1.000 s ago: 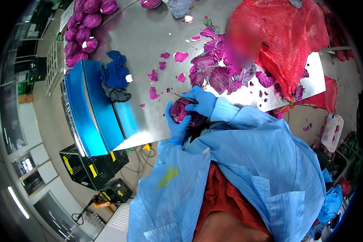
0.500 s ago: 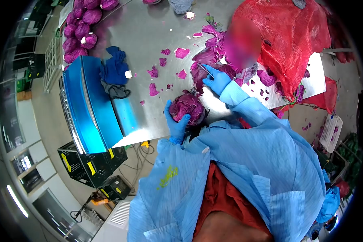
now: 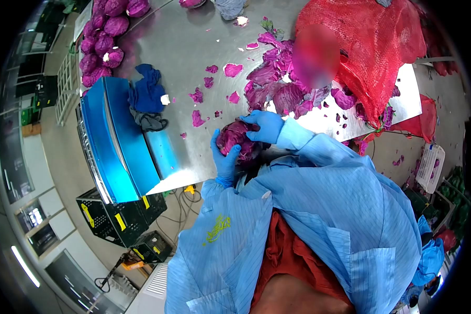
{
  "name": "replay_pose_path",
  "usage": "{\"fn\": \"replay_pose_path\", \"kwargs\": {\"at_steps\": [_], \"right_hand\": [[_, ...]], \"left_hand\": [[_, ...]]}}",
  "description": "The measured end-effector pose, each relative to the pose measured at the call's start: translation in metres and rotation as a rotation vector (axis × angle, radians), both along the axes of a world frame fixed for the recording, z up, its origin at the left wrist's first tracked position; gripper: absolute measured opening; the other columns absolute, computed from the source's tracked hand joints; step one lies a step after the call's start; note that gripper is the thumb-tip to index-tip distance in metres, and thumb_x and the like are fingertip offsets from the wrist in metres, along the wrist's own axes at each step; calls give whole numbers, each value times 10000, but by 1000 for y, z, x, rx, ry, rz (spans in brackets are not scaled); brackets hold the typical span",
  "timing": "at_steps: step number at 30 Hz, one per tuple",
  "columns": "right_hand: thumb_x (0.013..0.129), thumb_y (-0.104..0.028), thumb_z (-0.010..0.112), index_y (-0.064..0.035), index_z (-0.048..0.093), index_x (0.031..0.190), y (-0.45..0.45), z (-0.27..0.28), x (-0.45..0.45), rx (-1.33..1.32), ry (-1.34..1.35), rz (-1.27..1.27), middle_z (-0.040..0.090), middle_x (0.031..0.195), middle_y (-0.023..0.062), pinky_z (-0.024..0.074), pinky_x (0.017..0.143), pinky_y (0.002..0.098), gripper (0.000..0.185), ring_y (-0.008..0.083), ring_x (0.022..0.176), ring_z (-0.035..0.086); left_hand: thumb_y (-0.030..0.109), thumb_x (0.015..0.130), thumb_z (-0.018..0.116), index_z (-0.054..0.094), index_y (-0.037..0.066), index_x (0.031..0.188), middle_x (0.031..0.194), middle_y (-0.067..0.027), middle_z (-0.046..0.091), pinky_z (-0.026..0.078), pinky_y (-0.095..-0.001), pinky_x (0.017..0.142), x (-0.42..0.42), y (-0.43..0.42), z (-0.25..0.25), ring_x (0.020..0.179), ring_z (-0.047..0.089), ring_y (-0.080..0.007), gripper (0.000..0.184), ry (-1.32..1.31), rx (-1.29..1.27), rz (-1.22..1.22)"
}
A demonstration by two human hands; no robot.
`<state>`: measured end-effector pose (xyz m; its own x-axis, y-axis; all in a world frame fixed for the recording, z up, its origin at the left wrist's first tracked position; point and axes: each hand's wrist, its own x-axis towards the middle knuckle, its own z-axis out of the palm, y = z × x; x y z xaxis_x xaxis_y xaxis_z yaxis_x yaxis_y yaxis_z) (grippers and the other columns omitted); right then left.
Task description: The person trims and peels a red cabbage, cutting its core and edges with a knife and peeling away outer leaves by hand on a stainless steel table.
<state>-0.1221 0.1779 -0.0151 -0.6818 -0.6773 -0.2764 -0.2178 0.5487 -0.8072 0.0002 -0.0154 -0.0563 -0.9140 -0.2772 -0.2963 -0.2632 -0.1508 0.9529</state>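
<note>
"As the left hand [image 3: 225, 159] comes first on the list, what is its entry?"

"Left hand, gloved blue: grasping one red cabbage [image 3: 234, 138], fingers along the outer side, thumb across the near face. Cabbage located between the two hands, at the near edge of the metal table [image 3: 180, 63]."

"And the right hand [image 3: 266, 126]?"

"Gloved blue, fingers bent, tips against the cabbage's upper right side. Whether it pinches a leaf or grips anything else, cannot tell."

"Goods beyond the right hand?"

"One heap of loose purple leaves [image 3: 285, 99], just ahead. One red mesh bag [image 3: 371, 52], farther ahead and to the right."

"Beyond the left hand?"

"Purple leaf scraps [image 3: 198, 119], scattered ahead. One blue cloth [image 3: 147, 89], crumpled, ahead and to the left, with a grey cloth [image 3: 150, 121] against its near end. Stacked cabbages [image 3: 103, 44], several, well ahead on the far left."

"Directly left of that hand?"

"One blue box [image 3: 133, 152], well apart from it. Black crates [image 3: 107, 225] with yellow marks, lower down, left and nearer the body."
</note>
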Motion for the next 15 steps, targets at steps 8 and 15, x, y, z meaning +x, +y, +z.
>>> {"fn": "replay_pose_path", "kwargs": {"at_steps": [8, 15], "right_hand": [[870, -285, 619, -61, 622, 1140, -19, -18, -1, 59, 213, -15, 619, 953, 163, 522, 702, 420, 351, 346, 786, 638], [863, -245, 610, -44, 681, 893, -31, -54, -14, -68, 207, -266, 647, 763, 186, 528, 655, 426, 215, 369, 684, 644]], "left_hand": [[242, 788, 774, 334, 21, 1428, 1372, -138, 445, 355, -374, 1082, -1, -8, -8, 1245, 459, -251, 807, -21, 85, 52], [263, 791, 769, 378, 30, 1411, 1360, -131, 459, 356, -375, 1080, 0, -12, -8, 1241, 460, -250, 769, -27, 103, 53]]}}
